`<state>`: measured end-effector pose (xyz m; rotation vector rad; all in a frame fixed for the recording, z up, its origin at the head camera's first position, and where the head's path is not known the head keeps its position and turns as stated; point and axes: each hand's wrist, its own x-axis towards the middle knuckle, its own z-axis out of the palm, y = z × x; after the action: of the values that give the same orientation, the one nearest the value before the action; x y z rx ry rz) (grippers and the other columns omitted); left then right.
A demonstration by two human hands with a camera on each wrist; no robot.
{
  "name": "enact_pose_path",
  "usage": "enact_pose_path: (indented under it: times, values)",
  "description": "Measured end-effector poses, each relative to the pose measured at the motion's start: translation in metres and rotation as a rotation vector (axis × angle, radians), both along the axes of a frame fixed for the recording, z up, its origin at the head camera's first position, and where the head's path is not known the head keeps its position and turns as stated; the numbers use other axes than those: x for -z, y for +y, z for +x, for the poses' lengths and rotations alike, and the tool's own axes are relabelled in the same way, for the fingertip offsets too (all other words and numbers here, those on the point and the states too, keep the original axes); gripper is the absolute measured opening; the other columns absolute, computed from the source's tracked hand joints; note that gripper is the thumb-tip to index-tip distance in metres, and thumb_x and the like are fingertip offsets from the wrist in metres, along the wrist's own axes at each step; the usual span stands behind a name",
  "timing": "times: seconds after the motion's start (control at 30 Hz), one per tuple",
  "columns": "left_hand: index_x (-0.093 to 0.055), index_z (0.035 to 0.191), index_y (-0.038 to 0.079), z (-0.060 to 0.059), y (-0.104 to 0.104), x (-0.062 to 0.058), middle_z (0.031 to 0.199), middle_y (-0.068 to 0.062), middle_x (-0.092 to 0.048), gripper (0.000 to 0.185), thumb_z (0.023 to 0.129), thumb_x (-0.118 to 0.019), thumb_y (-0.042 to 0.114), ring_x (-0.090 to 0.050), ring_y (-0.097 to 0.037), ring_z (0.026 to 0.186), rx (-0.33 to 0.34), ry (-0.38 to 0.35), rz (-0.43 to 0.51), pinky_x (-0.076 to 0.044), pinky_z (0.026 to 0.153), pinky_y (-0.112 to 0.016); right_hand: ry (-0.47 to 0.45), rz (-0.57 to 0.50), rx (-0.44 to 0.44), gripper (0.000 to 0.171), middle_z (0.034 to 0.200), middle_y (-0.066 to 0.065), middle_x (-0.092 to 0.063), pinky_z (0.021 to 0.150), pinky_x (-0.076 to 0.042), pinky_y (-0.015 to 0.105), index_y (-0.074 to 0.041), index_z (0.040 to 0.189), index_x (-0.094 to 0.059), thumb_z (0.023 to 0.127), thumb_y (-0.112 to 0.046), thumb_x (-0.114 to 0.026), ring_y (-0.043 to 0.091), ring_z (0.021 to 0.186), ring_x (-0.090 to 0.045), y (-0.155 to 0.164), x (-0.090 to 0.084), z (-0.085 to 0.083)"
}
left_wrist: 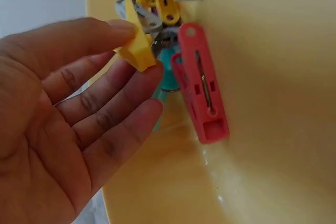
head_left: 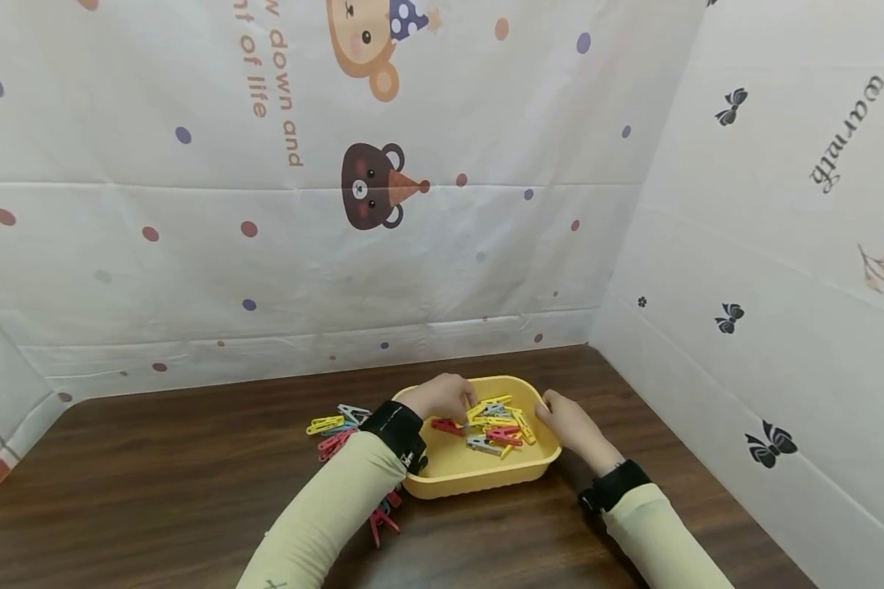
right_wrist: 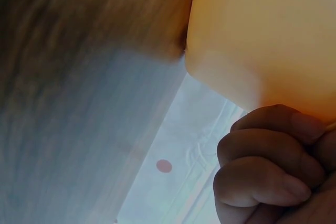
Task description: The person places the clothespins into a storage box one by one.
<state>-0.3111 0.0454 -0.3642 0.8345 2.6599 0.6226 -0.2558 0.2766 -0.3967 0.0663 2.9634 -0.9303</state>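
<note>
Nearest on the dark wooden bench (head_left: 155, 483), a few red plastic clothes pegs (head_left: 381, 517) lie just beside the left sleeve. Beyond them sits the shallow yellow plastic tray (head_left: 479, 478), holding a jumble of yellow, red and grey pegs (head_left: 497, 424). The left hand (head_left: 442, 396) reaches into the tray, its grip pinching a yellow peg (left_wrist: 137, 51) between thumb and fingertips at the edge of the jumble; a red peg (left_wrist: 202, 90) lies on the tray floor next to it. The right hand (head_left: 570, 425) has its fingers curled round the tray's right rim, steadying it. Farther left, a small heap of yellow, grey and pink pegs (head_left: 336, 427) rests on the bench outside the tray. By my judgement the sorting is partway: a good many pegs lie in each place.
</note>
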Motion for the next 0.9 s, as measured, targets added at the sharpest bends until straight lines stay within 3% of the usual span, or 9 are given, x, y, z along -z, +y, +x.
enact_pose_path:
  times: [0.17, 0.3, 0.43, 0.57, 0.67, 0.8, 0.9]
  values:
    - [-0.073, 0.09, 0.009, 0.006, 0.006, 0.005, 0.088, 0.0, -0.066, 0.015, 0.081, -0.085, 0.009, -0.05, -0.011, 0.075, 0.021, 0.056, -0.036, -0.043, 0.07, -0.023, 0.013, 0.0, -0.005, 0.022, 0.074, 0.006, -0.047, 0.056, -0.039, 0.027, 0.0, 0.099, -0.053, 0.106, -0.02, -0.045, 0.017, 0.065, -0.05, 0.0, 0.001, 0.0]
    - [-0.075, 0.097, 0.01, 0.009, 0.007, 0.01, 0.097, 0.0, -0.07, 0.018, 0.083, -0.085, 0.014, -0.052, -0.009, 0.077, 0.036, 0.105, -0.078, -0.044, 0.07, -0.022, 0.015, -0.005, -0.003, 0.022, 0.075, 0.006, -0.047, 0.056, -0.039, 0.027, 0.0, 0.098, -0.053, 0.106, -0.02, -0.045, 0.017, 0.065, -0.05, 0.0, 0.0, 0.0]
    - [-0.076, 0.1, 0.01, 0.01, 0.004, 0.001, 0.093, -0.003, -0.072, 0.013, 0.088, -0.079, 0.015, -0.057, -0.011, 0.073, 0.048, 0.106, -0.023, -0.046, 0.067, -0.022, 0.009, -0.006, -0.004, 0.023, 0.075, 0.007, -0.048, 0.056, -0.04, 0.027, 0.0, 0.099, -0.053, 0.106, -0.02, -0.045, 0.017, 0.065, -0.05, 0.0, 0.0, 0.001]
    - [-0.075, 0.104, 0.008, 0.008, -0.005, -0.026, 0.092, -0.007, -0.074, 0.012, 0.096, -0.07, 0.016, -0.066, -0.017, 0.075, 0.064, 0.084, 0.126, -0.05, 0.068, -0.023, 0.008, 0.0, -0.002, 0.022, 0.074, 0.007, -0.047, 0.056, -0.04, 0.027, 0.0, 0.098, -0.052, 0.106, -0.02, -0.046, 0.017, 0.064, -0.05, 0.0, 0.0, 0.001]
    - [-0.073, 0.111, 0.006, 0.012, -0.017, -0.056, 0.099, -0.01, -0.075, 0.018, 0.101, -0.064, 0.018, -0.069, -0.018, 0.083, 0.062, 0.122, 0.248, -0.053, 0.072, -0.023, 0.01, 0.001, -0.004, 0.022, 0.074, 0.007, -0.047, 0.055, -0.04, 0.027, -0.001, 0.097, -0.052, 0.105, -0.02, -0.046, 0.017, 0.064, -0.05, 0.0, 0.0, 0.002]
    - [-0.071, 0.116, 0.004, 0.029, -0.039, -0.102, 0.104, -0.014, -0.074, 0.024, 0.104, -0.06, 0.02, -0.067, -0.02, 0.09, 0.038, 0.228, 0.382, -0.054, 0.079, -0.029, 0.007, 0.0, -0.011, 0.022, 0.074, 0.006, -0.047, 0.055, -0.04, 0.027, -0.001, 0.097, -0.052, 0.105, -0.02, -0.046, 0.017, 0.063, -0.05, 0.0, 0.0, 0.002]
    - [-0.071, 0.115, 0.004, 0.045, -0.058, -0.128, 0.099, -0.014, -0.072, 0.022, 0.103, -0.06, 0.019, -0.065, -0.022, 0.089, 0.015, 0.306, 0.445, -0.054, 0.081, -0.034, 0.001, 0.001, -0.008, 0.022, 0.074, 0.006, -0.047, 0.055, -0.04, 0.027, 0.0, 0.098, -0.052, 0.106, -0.02, -0.046, 0.017, 0.063, -0.05, 0.001, -0.001, 0.002]
